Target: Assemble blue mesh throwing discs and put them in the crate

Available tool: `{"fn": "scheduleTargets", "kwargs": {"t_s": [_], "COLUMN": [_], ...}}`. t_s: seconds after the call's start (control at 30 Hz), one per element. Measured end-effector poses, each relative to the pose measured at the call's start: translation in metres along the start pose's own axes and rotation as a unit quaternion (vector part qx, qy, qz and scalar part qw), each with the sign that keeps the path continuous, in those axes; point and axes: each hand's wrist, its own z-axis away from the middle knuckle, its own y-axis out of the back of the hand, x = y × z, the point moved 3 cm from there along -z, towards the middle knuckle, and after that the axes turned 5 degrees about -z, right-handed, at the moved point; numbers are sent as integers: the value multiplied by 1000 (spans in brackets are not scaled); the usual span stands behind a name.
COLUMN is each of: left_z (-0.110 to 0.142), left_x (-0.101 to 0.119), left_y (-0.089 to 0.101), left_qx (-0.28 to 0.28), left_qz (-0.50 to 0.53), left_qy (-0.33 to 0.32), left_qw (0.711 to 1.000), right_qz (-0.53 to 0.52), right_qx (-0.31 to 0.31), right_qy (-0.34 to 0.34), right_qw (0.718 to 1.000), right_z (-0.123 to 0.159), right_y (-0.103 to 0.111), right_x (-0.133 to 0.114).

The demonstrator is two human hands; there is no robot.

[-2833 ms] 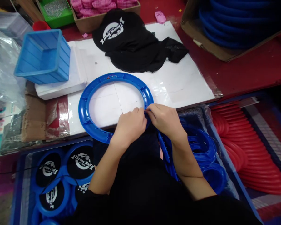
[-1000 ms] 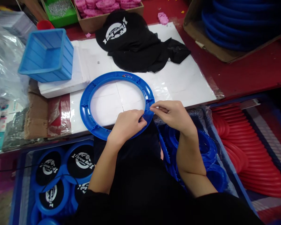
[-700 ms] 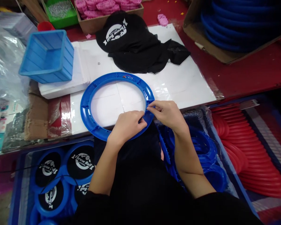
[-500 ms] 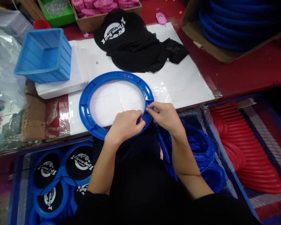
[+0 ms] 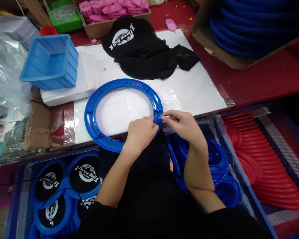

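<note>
A blue plastic ring (image 5: 90,114) lies with its ribbed inner side up at the front edge of the work surface. Small red and blue wires (image 5: 136,84) show in its channel at the far side. My left hand (image 5: 142,132) is closed on the near right part of the ring, its thumb and fingers bent over the rim. Just right of it, my right hand (image 5: 183,125) pinches the end of a thin, pale strand-like thing (image 5: 159,117) reaching to the ring; its kind is too small to tell. Behind the ring rests a black printed cloth (image 5: 144,49).
A blue bin (image 5: 48,63) stands on a white block at left. Pink parts (image 5: 114,8) fill a carton behind. Stacked blue rings (image 5: 235,30) sit in a box at back right. Below are crates with black-faced blue discs (image 5: 86,172), blue rings (image 5: 218,157) and red rings (image 5: 266,162).
My right hand has drawn back slightly to the right from the ring, and a thin strand now shows at its fingertips. My left hand has shifted a little right along the rim.
</note>
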Motion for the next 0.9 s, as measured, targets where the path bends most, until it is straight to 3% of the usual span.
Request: {"fn": "scheduleTargets", "kwargs": {"t_s": [0.13, 0.33, 0.47, 0.73, 0.9], "left_z": [2, 2, 2, 2, 1], "left_x": [-3, -4, -5, -7, -7], "left_y": [1, -1, -2, -2, -2], "left_qx": [-8, -3, -1, 2, 4], "left_qz": [5, 15, 25, 35, 45], "left_qy": [-4, -3, -7, -11, -15], "left_qw": [1000, 1000, 1000, 999, 999], "right_qz": [35, 139, 157, 91, 54], "right_qx": [28, -3, -22, -23, -92], "right_qy": [34, 119, 107, 77, 56], "right_qw": [998, 983, 982, 993, 993], "right_z": [-6, -38, -48, -40, -44], "right_y": [16, 6, 0, 1, 3], "right_x": [-8, -17, -9, 2, -4]}}
